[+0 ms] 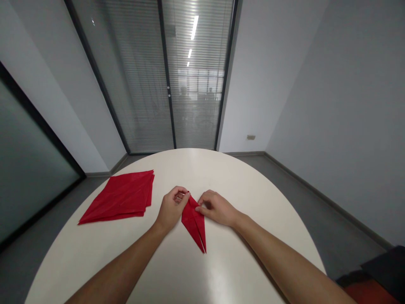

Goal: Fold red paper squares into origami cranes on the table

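ok so i'm standing in this room watching someone fold at a round pale table (247,181), and i'd call this one partway there. everything here is placed off the folded red piece (193,221), which lies on the tabletop right between the person's hands.

what's done: that piece is already a narrow, kite-like shape, with its long tip pointing toward the person. a thin slit runs up from the tip, so the lower part is two slim legs lying side by side. those edges look pretty settled to me.

what's left: the upper end, i reckon, since that's where the fingers are busy. the left hand (171,209) has its thumb and fingers closed on the top corner of the piece. the right hand (220,207) is on the piece's upper right edge, thumb over the red and fingers curled in close, so it's a light pinch too. (can't tell if it's paper or thin cloth, honestly.) how many creases remain i couldn't say, because the fingertips cover some of that end.

over to the left of the piece, well apart from it, there's a red stack (122,196) lying flat and wide, corners a bit uneven. nobody's touching that one, and none of it shows the narrow shape.
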`<control>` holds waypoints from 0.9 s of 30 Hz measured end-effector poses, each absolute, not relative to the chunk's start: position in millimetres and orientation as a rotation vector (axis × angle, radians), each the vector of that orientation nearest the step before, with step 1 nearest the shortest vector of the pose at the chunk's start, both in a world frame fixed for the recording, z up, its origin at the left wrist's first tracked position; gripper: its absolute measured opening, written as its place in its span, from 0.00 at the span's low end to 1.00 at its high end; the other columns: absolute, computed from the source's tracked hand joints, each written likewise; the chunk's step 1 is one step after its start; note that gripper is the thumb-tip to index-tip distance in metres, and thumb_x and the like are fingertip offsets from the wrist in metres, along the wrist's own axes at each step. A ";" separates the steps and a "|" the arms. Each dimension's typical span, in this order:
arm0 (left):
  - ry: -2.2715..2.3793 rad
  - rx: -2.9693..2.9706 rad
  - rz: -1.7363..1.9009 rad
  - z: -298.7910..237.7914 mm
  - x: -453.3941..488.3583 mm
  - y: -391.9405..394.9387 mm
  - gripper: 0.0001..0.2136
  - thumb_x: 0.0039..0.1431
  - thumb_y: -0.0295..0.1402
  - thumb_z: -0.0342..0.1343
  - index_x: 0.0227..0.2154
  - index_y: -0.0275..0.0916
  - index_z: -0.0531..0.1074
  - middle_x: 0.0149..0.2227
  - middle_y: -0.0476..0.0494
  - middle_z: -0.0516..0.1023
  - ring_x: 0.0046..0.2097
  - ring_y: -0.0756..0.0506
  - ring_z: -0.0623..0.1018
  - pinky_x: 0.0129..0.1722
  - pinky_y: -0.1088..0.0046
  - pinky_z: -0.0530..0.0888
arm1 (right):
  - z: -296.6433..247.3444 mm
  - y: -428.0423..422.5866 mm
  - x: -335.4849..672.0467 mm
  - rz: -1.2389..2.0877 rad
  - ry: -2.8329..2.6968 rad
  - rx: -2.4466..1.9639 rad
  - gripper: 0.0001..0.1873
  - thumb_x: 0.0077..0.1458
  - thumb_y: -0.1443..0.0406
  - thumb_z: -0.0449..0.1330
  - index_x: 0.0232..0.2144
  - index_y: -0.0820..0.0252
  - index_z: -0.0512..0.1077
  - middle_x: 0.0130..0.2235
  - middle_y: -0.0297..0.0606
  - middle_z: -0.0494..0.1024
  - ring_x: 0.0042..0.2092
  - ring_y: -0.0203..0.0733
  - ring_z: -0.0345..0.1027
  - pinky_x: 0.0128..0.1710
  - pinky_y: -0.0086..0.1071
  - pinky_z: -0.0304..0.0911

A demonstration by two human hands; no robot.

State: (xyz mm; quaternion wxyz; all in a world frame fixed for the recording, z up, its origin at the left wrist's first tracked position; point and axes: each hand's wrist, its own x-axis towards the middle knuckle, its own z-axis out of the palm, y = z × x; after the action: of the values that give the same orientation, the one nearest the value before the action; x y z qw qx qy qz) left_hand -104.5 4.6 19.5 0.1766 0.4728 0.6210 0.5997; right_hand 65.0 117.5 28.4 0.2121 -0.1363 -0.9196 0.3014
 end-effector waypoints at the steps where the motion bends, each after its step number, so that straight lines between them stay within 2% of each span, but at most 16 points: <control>1: 1.753 1.321 1.713 19.2 -105.3 5.3 0.09 0.58 0.39 0.58 0.32 0.38 0.72 0.30 0.48 0.77 0.31 0.48 0.76 0.32 0.74 0.72 | 28.5 117.4 65.2 0.840 -2.562 -0.376 0.03 0.58 0.65 0.65 0.32 0.59 0.76 0.31 0.35 0.74 0.36 0.40 0.66 0.38 0.32 0.59; 4: 1.719 1.269 1.762 18.9 -109.0 6.5 0.10 0.59 0.40 0.58 0.30 0.38 0.70 0.27 0.50 0.74 0.29 0.49 0.73 0.30 0.75 0.70 | 29.2 117.0 65.3 0.849 -2.587 -0.359 0.03 0.59 0.65 0.65 0.32 0.58 0.76 0.31 0.35 0.74 0.36 0.40 0.66 0.38 0.32 0.59; 9: 1.689 1.291 1.756 20.2 -110.2 5.2 0.12 0.61 0.42 0.57 0.39 0.38 0.74 0.31 0.47 0.77 0.32 0.48 0.75 0.32 0.74 0.71 | 30.5 116.7 65.2 0.844 -2.594 -0.364 0.03 0.59 0.65 0.64 0.33 0.59 0.76 0.31 0.35 0.74 0.36 0.39 0.65 0.38 0.32 0.59; 16: 1.721 1.293 1.703 21.7 -107.5 7.7 0.10 0.55 0.41 0.60 0.29 0.38 0.74 0.28 0.47 0.77 0.31 0.47 0.76 0.32 0.72 0.72 | 32.0 116.3 66.4 0.842 -2.593 -0.341 0.03 0.58 0.65 0.65 0.33 0.59 0.76 0.31 0.35 0.74 0.35 0.39 0.65 0.37 0.31 0.59; 21: 1.633 1.106 1.743 20.0 -111.9 8.8 0.13 0.52 0.43 0.61 0.27 0.38 0.70 0.22 0.53 0.71 0.24 0.51 0.69 0.25 0.76 0.66 | 30.6 116.6 64.9 0.877 -2.577 -0.327 0.05 0.59 0.64 0.64 0.32 0.59 0.76 0.31 0.35 0.74 0.36 0.40 0.66 0.37 0.31 0.59; 24: 1.608 1.054 1.734 20.0 -112.0 8.9 0.14 0.51 0.44 0.62 0.27 0.38 0.70 0.22 0.53 0.70 0.24 0.51 0.69 0.25 0.76 0.66 | 30.0 116.6 64.4 0.908 -2.570 -0.346 0.05 0.60 0.63 0.63 0.32 0.59 0.76 0.31 0.35 0.74 0.35 0.39 0.66 0.37 0.31 0.59; 27: 1.557 1.062 1.716 21.5 -110.4 9.0 0.15 0.51 0.45 0.63 0.31 0.37 0.73 0.25 0.52 0.73 0.26 0.51 0.71 0.26 0.76 0.67 | 31.3 116.2 65.3 0.904 -2.578 -0.347 0.05 0.60 0.64 0.63 0.33 0.59 0.76 0.32 0.35 0.74 0.35 0.39 0.66 0.37 0.31 0.59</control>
State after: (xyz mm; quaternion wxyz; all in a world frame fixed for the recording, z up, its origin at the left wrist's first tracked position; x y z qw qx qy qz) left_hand -110.4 9.0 21.5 0.2919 0.3983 0.5843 0.6440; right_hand 65.3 116.2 31.3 0.1924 -0.1238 -0.9186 0.3222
